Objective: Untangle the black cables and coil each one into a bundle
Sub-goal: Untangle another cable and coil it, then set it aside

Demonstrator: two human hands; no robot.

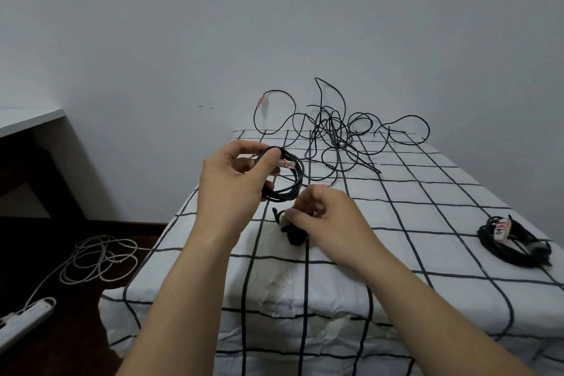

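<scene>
Done: one bundle (512,244) on the bed (427,201), well right of both grips.
In hand: left grip (232,183) holds a coil (297,177); right grip (329,217) pinches a black piece (294,236) just below it.
Left: tangle (332,128) beyond the grips.

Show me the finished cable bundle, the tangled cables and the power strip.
finished cable bundle (512,249): head view, on its black loops.
tangled cables (333,131): head view, on the knotted middle.
power strip (27,322): head view, on its white body.
</scene>
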